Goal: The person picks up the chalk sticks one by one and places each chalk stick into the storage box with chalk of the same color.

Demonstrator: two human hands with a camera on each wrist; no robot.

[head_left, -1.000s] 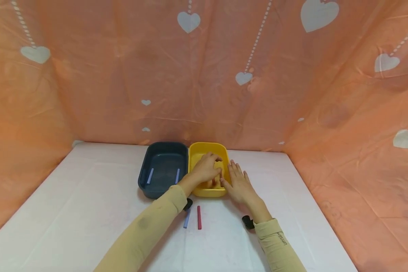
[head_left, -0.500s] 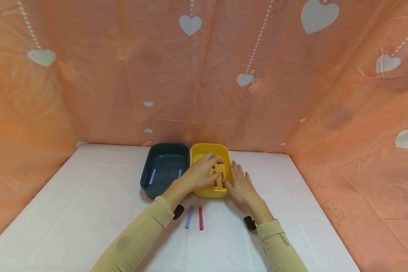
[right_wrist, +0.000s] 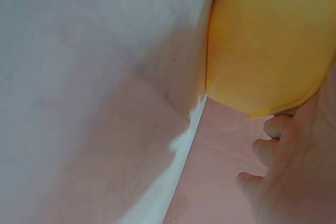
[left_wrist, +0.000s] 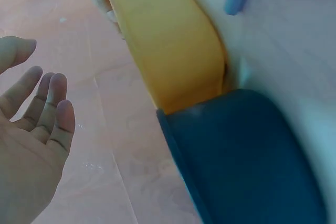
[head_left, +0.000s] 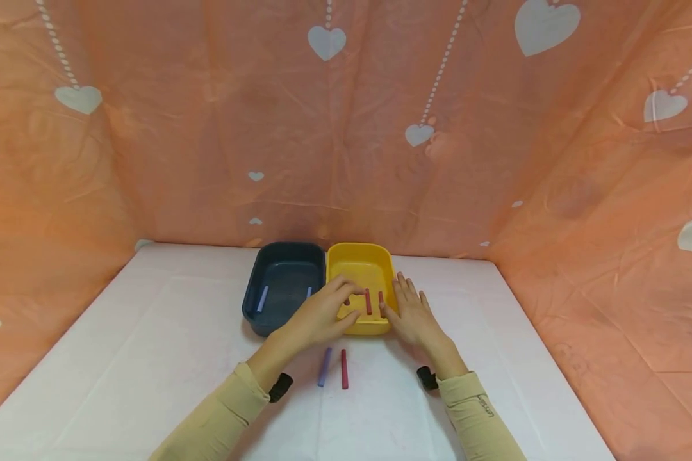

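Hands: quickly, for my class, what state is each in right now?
Left hand: open, holding nothing.
Right hand: open, extended along the side of the yellow, rounded rectangular plastic tray.

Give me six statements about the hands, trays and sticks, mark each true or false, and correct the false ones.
1. A yellow tray and a dark blue tray stand side by side. True.
2. At least two red sticks lie in the yellow tray. True.
3. The dark blue tray contains red sticks too. False: those seen in it are purple sticks.
4. The left hand is gripping a stick. False: its fingers and thumb are apart and hold nothing.
5. The right hand is at the right side of the yellow tray. True.
6. Only one stick lies on the white table. False: one red stick and one purple stick lie there.
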